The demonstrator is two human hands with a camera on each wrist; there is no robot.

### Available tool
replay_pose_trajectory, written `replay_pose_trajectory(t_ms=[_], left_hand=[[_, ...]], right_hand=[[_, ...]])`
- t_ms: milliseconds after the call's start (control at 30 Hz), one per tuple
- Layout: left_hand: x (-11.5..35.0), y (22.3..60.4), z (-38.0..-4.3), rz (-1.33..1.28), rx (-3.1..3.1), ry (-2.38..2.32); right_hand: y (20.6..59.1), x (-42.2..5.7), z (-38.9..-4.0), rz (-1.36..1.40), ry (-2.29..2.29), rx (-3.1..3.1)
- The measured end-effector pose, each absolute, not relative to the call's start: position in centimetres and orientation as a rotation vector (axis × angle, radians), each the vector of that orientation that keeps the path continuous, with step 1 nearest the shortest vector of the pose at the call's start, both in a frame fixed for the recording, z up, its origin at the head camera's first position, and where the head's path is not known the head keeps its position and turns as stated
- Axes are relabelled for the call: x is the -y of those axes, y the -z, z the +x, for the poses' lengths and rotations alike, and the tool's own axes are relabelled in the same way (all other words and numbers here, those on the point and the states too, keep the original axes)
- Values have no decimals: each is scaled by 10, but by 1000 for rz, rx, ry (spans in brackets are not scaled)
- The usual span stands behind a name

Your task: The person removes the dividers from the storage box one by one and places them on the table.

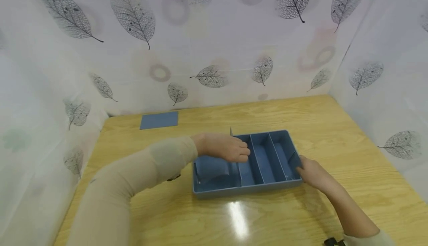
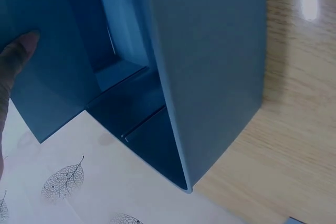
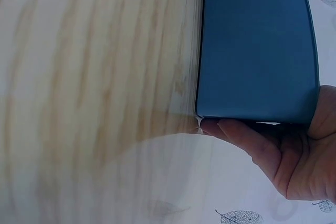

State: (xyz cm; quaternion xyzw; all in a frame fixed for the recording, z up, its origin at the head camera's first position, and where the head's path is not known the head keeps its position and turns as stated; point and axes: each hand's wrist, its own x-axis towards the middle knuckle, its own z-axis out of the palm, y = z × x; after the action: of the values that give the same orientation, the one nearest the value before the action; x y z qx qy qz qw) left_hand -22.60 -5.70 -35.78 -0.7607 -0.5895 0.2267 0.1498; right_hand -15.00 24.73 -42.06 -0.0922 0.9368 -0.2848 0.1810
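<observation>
A blue divided box (image 1: pixel 247 191) lies on the table, its thin dividers (image 1: pixel 262 158) forming long compartments on the right side. My left hand (image 1: pixel 224 148) is over the box's middle, fingers curled. In the left wrist view its thumb lies on a flat blue divider panel (image 2: pixel 50 77) that stands partly above the box rim; the other fingers are hidden behind it. With my right hand (image 1: pixel 314 172) I grip the box's right end wall. The right wrist view shows those fingers (image 3: pixel 247 137) along the outside of the end, while the thumb reaches over the rim.
A flat blue rectangular panel (image 1: pixel 159 120) lies at the table's back left. The wooden table (image 1: pixel 347 145) meets leaf-patterned white sheeting (image 1: pixel 214 52) at the back and sides. A curved blue piece (image 1: pixel 211 168) sits in the box's left section.
</observation>
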Motion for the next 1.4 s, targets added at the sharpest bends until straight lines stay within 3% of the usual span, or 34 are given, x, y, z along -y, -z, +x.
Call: replay_pose_trajectory(t_ms=[567, 867, 1400], left_hand=[[64, 344, -224, -2111, 1740, -497], [69, 325, -204, -2011, 1745, -737], [90, 321, -193, -1861, 1792, -752]], right_hand=[[420, -246, -151, -250, 791, -2646], [418, -245, -149, -237, 788, -2636], [421, -247, -151, -243, 785, -2651]])
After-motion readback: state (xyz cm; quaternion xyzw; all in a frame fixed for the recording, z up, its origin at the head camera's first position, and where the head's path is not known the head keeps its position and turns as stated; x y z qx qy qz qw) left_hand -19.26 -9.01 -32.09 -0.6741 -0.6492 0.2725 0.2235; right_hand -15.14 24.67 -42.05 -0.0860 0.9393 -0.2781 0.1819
